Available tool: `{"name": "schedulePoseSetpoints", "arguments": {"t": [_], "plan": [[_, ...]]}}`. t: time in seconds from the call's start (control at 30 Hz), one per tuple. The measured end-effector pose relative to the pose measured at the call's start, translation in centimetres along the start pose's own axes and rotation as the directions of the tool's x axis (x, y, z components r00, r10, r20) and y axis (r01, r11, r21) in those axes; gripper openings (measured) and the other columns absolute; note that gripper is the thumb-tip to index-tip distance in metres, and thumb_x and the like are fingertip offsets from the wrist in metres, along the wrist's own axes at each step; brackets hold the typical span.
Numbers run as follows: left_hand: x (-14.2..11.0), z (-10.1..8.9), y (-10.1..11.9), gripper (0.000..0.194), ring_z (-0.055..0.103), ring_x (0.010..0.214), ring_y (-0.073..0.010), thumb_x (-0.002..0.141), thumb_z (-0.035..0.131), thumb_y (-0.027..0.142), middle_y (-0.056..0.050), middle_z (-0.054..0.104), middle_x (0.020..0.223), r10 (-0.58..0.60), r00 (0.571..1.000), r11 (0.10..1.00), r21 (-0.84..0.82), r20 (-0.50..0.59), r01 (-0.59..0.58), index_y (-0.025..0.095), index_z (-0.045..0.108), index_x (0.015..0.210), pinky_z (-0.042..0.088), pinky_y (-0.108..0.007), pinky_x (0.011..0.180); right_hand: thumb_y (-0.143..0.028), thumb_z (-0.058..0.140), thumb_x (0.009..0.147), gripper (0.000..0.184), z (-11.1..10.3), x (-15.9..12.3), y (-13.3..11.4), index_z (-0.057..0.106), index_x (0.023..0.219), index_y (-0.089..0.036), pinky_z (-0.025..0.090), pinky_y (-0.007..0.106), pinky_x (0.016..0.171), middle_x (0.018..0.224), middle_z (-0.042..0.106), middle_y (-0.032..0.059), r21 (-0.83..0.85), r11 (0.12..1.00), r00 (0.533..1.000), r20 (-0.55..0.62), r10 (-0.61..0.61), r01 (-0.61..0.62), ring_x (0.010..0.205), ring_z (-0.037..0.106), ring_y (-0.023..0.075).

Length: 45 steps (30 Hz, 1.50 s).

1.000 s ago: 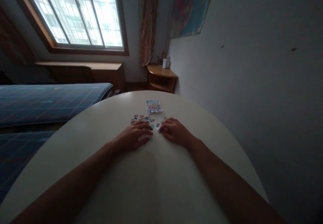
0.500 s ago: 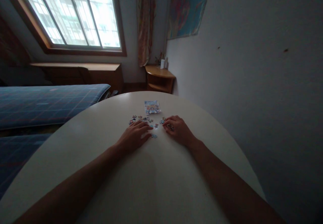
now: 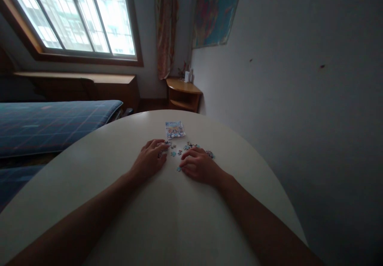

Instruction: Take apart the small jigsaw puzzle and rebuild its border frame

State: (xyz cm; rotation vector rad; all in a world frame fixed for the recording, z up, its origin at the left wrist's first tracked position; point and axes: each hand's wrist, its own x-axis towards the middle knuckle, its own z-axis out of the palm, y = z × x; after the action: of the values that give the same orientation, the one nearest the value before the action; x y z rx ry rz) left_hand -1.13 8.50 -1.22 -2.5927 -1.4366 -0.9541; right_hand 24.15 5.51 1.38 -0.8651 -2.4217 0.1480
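My left hand [image 3: 151, 157] rests over part of a spread of small jigsaw pieces, its fingers stretched and a little apart. Some pieces show beside and under its fingertips. My right hand [image 3: 200, 165] lies on the table, fingers loosely bent and apart, with a fingertip at the edge of a light blue jigsaw piece [image 3: 179, 169]. Between the hands are a teal jigsaw piece [image 3: 173, 153] and a darker jigsaw piece [image 3: 180, 152]. A cluster of jigsaw pieces [image 3: 188, 146] sits just beyond my right hand, and more pieces [image 3: 210, 154] show past its knuckles.
A printed picture sheet or packet [image 3: 175, 130] lies beyond the pieces on the round white table [image 3: 143, 218]. To the left is a bed with a plaid mattress [image 3: 60, 126]. A wooden corner cabinet [image 3: 184, 86] stands past the far edge, and a wall [image 3: 269, 106] runs along the right.
My right hand has come nearer and left, to the light blue piece. My left hand has drawn back left over its pieces, uncovering the teal one. The view has turned slightly right.
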Motion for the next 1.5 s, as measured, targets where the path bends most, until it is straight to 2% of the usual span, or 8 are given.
{"name": "schedulePoseSetpoints", "arguments": {"t": [0.17, 0.37, 0.57, 0.73, 0.9, 1.0, 1.17, 1.5], "plan": [[0.2, -0.2, 0.5, 0.028, 0.044, 0.133, -0.0313, 0.092, 0.055, 0.02, -0.006, 0.057, 0.139, 0.217, 0.972, 0.976, -0.042, 0.086, -0.214, 0.03, 0.072, 0.111, 0.041, -0.055, 0.108, -0.031, 0.075, 0.081, 0.011, -0.4, -0.2, 0.4, 0.074, 0.092, -0.027, 0.043, 0.042, 0.099, 0.104, 0.072, 0.0038, 0.008, 1.0, 1.0, -0.011, 0.013, -0.013, 0.102, 0.061, 0.0216], [0.7, -0.7, 0.9, 0.01, 0.052, 0.126, -0.0262, 0.092, 0.059, 0.025, -0.005, 0.067, 0.124, 0.31, 0.943, 0.946, -0.139, 0.116, -0.294, 0.024, 0.069, 0.094, 0.041, -0.049, 0.109, -0.032, 0.076, 0.082, 0.005, 0.2, 0.1, 0.7, 0.076, 0.087, -0.03, 0.041, 0.042, 0.101, 0.107, 0.071, 0.0023, 0.024, 1.0, 1.0, 0.012, -0.013, 0.012, 0.106, 0.061, 0.0212], [0.3, -1.4, 1.2, 0.021, 0.056, 0.119, -0.0245, 0.09, 0.061, 0.024, -0.005, 0.07, 0.116, 0.328, 0.935, 0.932, -0.21, 0.134, -0.297, 0.025, 0.067, 0.11, 0.045, -0.043, 0.104, -0.027, 0.076, 0.081, 0.006, 0.8, 0.9, 0.6, 0.072, 0.082, -0.024, 0.043, 0.041, 0.1, 0.102, 0.071, 0.005, 0.045, 0.999, 1.0, -0.017, 0.003, -0.002, 0.102, 0.062, 0.0209], [-0.4, -2.0, 1.4, 0.013, 0.053, 0.124, -0.0256, 0.091, 0.061, 0.025, -0.003, 0.069, 0.119, 0.321, 0.933, 0.939, -0.179, 0.165, -0.292, 0.026, 0.068, 0.102, 0.043, -0.045, 0.105, -0.026, 0.076, 0.081, 0.007, 1.0, 1.2, 0.7, 0.07, 0.083, -0.022, 0.044, 0.04, 0.098, 0.102, 0.071, 0.0058, 0.059, 0.998, 1.0, -0.02, 0.0, 0.002, 0.103, 0.061, 0.0213], [-0.9, -2.5, 1.8, 0.022, 0.054, 0.122, -0.0243, 0.093, 0.057, 0.02, -0.002, 0.072, 0.115, 0.35, 0.915, 0.931, -0.182, 0.201, -0.316, 0.026, 0.067, 0.111, 0.044, -0.042, 0.105, -0.025, 0.074, 0.082, 0.006, 1.0, 1.4, 0.5, 0.07, 0.084, -0.022, 0.045, 0.039, 0.096, 0.099, 0.071, 0.0058, 0.071, 0.997, 1.0, -0.005, 0.012, -0.011, 0.101, 0.062, 0.0205], [-0.8, -2.6, 1.9, 0.02, 0.058, 0.113, -0.0231, 0.093, 0.056, 0.019, -0.003, 0.072, 0.11, 0.367, 0.907, 0.926, -0.176, 0.205, -0.335, 0.026, 0.07, 0.106, 0.046, -0.04, 0.102, -0.024, 0.075, 0.082, 0.006, 1.0, 1.5, 0.3, 0.07, 0.084, -0.022, 0.046, 0.039, 0.095, 0.098, 0.072, 0.0057, 0.071, 0.997, 1.0, 0.0, 0.02, -0.02, 0.101, 0.062, 0.0209], [-0.7, -2.4, 1.8, 0.016, 0.062, 0.099, -0.0221, 0.095, 0.057, 0.025, -0.004, 0.07, 0.098, 0.316, 0.931, 0.946, -0.138, 0.181, -0.294, 0.025, 0.072, 0.099, 0.049, -0.038, 0.092, -0.024, 0.075, 0.082, 0.006, 0.9, 1.6, 0.3, 0.07, 0.083, -0.021, 0.045, 0.038, 0.096, 0.098, 0.072, 0.0061, 0.06, 0.998, 0.999, 0.008, 0.034, -0.035, 0.101, 0.061, 0.021], [-0.5, -2.2, 1.9, 0.013, 0.06, 0.098, -0.0218, 0.092, 0.06, 0.025, -0.004, 0.07, 0.096, 0.297, 0.941, 0.947, -0.176, 0.165, -0.268, 0.024, 0.071, 0.097, 0.046, -0.037, 0.093, -0.022, 0.066, 0.09, 0.009, 1.1, 1.2, 0.4, 0.074, 0.092, -0.022, 0.044, 0.037, 0.096, 0.097, 0.074, 0.0041, 0.03, 0.997, 0.997, -0.022, 0.071, -0.071, 0.1, 0.061, 0.0199]]}}
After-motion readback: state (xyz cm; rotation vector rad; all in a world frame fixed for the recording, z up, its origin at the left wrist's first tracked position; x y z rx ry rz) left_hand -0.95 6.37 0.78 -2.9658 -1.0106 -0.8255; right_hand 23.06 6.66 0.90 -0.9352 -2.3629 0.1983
